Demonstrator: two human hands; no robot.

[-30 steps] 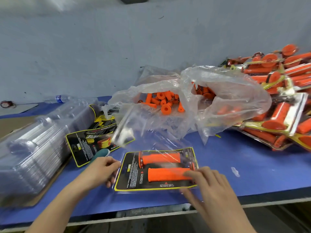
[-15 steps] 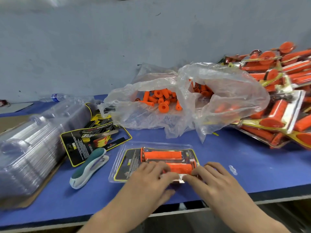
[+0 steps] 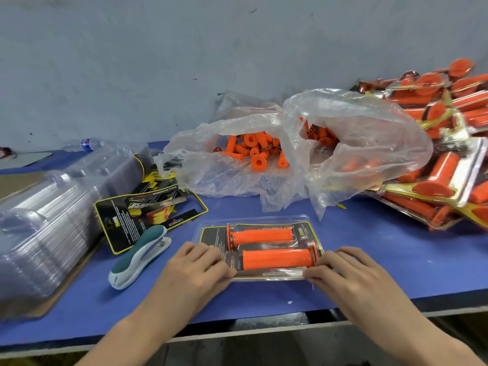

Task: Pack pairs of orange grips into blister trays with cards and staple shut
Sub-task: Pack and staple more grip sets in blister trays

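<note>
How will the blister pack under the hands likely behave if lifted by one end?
The blister pack is thin clear plastic, so it would probably flex, and with the stapler lying aside it may spring open. The grips sit in moulded pockets, so likely won't roll.

Even, soft light – glare on plastic bag (image 3: pixel 356 133), edges bent, prob. wide-angle.

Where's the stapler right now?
In the head view, the stapler lies on the blue table just left of the left hand, its far end over the printed cards.
</note>
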